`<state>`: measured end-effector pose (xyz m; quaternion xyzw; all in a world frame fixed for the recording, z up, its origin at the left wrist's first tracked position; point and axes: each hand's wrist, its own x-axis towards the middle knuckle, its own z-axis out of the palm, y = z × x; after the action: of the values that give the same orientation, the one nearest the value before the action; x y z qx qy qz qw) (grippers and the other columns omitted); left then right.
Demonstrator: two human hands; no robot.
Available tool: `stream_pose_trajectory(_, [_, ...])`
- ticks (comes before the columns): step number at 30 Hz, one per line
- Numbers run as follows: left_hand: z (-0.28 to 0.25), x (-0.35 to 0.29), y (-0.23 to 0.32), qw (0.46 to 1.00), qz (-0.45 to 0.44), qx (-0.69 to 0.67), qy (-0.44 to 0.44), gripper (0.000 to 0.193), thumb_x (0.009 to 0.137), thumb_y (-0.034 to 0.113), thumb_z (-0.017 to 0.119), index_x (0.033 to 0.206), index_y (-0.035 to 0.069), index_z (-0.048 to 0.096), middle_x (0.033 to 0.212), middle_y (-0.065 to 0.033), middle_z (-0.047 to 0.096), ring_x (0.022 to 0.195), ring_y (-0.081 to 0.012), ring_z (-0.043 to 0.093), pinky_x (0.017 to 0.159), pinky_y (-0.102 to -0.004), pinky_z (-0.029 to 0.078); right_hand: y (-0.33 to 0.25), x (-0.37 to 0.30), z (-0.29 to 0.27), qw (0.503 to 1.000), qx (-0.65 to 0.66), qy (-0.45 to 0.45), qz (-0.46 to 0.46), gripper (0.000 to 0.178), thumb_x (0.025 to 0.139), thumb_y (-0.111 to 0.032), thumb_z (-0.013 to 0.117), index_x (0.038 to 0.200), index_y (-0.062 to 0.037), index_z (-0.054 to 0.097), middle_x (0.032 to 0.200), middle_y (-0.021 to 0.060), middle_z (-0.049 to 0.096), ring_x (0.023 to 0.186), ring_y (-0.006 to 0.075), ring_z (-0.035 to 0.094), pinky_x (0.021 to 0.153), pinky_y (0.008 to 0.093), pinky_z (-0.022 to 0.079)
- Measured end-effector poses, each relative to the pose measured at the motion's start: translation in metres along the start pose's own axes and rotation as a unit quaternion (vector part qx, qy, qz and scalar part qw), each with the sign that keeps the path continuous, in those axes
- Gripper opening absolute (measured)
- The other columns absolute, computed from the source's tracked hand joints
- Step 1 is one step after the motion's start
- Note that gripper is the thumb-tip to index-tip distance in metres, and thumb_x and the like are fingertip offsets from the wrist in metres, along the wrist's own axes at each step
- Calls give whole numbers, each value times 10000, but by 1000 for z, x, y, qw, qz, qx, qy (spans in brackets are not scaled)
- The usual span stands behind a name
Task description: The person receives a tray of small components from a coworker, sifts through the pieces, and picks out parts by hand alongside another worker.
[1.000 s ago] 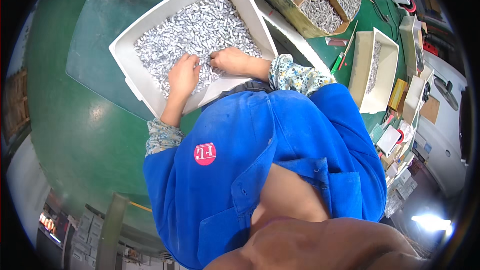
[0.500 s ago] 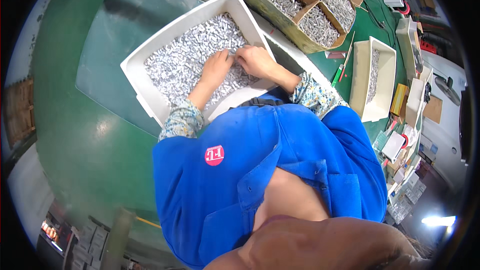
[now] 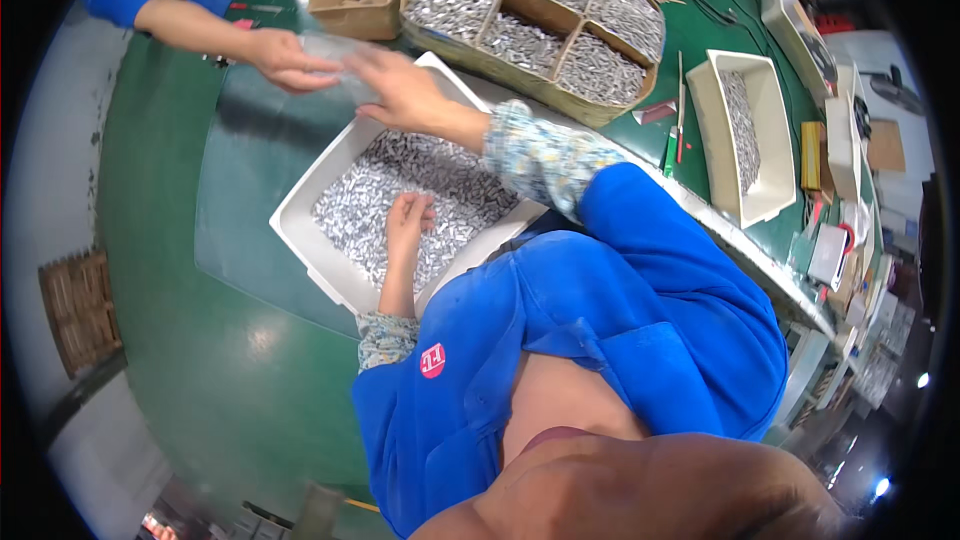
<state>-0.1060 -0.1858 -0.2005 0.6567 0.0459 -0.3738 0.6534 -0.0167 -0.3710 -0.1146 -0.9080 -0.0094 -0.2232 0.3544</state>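
Observation:
Low in a white bin [image 3: 318, 275] of small silvery metal pieces [image 3: 370, 195], my left hand [image 3: 408, 220] has its fingers curled, and whatever they hold cannot be made out. My right hand [image 3: 405, 92] reaches out over the bin's far side, its fingertips blurred against a clear plastic piece [image 3: 335, 48], perhaps a bag or sheet. Whether they grip it is unclear. A co-worker's hand [image 3: 290, 62] comes in from the far left and meets the same plastic from the other side.
Beyond the bin stands a divided carton [image 3: 605, 112] full of metal pieces, with a small brown box [image 3: 355, 20] to its left. On the green table [image 3: 690, 90] at right are a cream bin [image 3: 715, 130] with more pieces and a green-handled tool [image 3: 671, 150].
My right hand has left the pieces and stretched far and left to the plastic. My left hand stays in the bin, apart from it. More of the co-worker's arm shows; the view has shifted.

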Motion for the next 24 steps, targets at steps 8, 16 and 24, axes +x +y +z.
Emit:
stream_pose_trajectory(8, [-15, 0, -15, 917, 142, 371, 19, 132, 794, 127, 545, 852, 10, 526, 784, -111, 555, 706, -174, 535, 632, -292, 431, 30, -38, -53, 924, 343, 88, 146, 147, 807, -53, 496, 922, -46, 586, 727, 31, 606, 625, 77, 528, 559, 234, 428])
stream_pose_trajectory(16, [-14, 12, -24, 833, 262, 486, -31, 156, 814, 101, 490, 861, -47, 486, 836, -183, 491, 793, -289, 477, 738, -352, 388, 44, -196, -170, 892, 340, 195, 225, 195, 819, -60, 480, 999, -38, 551, 741, 20, 586, 564, 57, 517, 505, 206, 426])
stream_pose_trajectory(24, [21, -4, -11, 646, 296, 689, -141, 193, 830, 119, 440, 859, -72, 459, 840, -228, 463, 830, -376, 411, 776, -425, 331, 104, -510, -199, 694, 369, 236, 572, 198, 753, -36, 458, 912, -9, 574, 722, 84, 608, 513, 118, 573, 435, 243, 453])
